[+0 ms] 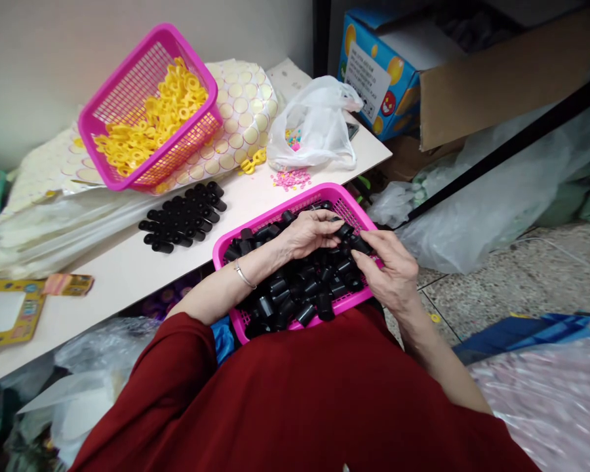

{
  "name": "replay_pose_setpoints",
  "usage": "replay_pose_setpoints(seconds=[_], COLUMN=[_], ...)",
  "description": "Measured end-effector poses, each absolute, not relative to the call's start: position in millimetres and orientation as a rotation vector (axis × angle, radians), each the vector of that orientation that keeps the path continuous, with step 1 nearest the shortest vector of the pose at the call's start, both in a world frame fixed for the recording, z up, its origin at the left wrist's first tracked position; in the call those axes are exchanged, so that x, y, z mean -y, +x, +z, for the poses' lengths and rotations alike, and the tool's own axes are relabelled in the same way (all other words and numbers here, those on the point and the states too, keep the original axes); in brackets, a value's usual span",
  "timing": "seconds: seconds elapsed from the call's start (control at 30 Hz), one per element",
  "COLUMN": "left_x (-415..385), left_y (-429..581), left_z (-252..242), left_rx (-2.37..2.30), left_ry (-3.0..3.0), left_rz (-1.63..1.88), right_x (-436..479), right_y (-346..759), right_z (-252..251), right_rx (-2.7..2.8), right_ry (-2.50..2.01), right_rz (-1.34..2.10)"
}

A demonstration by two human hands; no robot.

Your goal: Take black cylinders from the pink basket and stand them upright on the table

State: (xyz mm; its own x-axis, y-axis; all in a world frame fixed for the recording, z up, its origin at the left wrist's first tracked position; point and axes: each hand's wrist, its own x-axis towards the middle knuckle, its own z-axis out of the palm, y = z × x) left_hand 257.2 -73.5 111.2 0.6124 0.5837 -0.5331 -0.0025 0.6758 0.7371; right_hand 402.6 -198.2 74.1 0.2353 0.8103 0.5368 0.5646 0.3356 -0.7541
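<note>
1. Wall (54,59): plain, off-white, behind the table.
2. Table (128,269): white top, set against the wall.
3. Floor (521,275): speckled terrazzo, grey.
4. Cardboard box (496,72): brown, open flap, at upper right.
5. Plastic sheeting (482,210): clear, heaped on the floor.

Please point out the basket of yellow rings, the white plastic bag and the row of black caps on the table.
basket of yellow rings (109,98), head view, left mesh wall
white plastic bag (319,124), head view, middle of bag
black caps on table (184,216), head view, centre of group

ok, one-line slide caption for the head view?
Both hands, left hand and right hand, pick black plastic caps from a pink basket on the lap, beside a table.
</note>
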Motion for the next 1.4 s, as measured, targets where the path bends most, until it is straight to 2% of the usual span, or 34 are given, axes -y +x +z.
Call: replay_pose_setpoints(seconds=[0.77, 1.03, 1.2, 1.4], left_x=[77, 86, 95, 101], left_y=[250, 252, 255, 239], left_z=[107, 107, 108, 115], left_rx=[-0.842, -0.783, -0.759, -0.802], left_ry=[0.836, 0.889, 0.881, 1.039], left_rz=[0.421, 0.353, 0.266, 0.235], right_x=[198, 197, 193, 183], right_y=[404, 400, 404, 398], right_z=[82, 70, 73, 68], right_rx=[1.472, 1.143, 1.31, 1.012], right_ry=[-1.387, -1.371, -1.341, -1.185], right_rz=[0.431, 0.707, 0.772, 1.129])
